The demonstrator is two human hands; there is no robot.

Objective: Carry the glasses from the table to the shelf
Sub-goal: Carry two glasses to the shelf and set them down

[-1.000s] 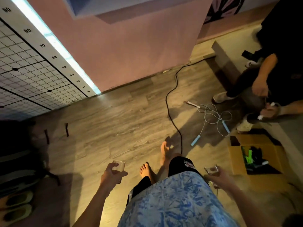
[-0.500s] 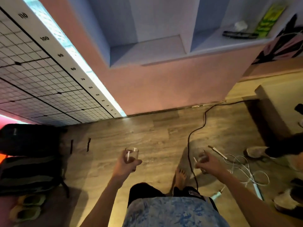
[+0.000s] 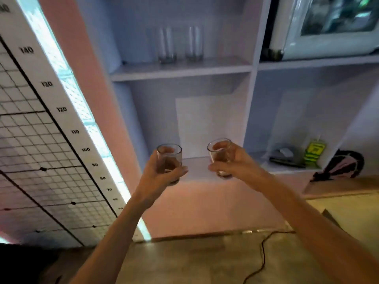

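Observation:
I hold two short clear glasses up in front of a pale blue shelf unit. My left hand grips the left glass, upright. My right hand grips the right glass, also upright. Both glasses hover level with the lower shelf board, just in front of it. On the upper shelf board stand two tall clear glasses side by side, the second tall glass to the right of the first.
A white measuring panel with a grid and a lit strip leans at the left. The right compartment holds a dark flat object and a yellow-green packet. A black cable runs over the wooden floor below.
Both hands have risen with their glasses from waist height to the lower shelf level. The view has tilted up from the floor to the shelf unit.

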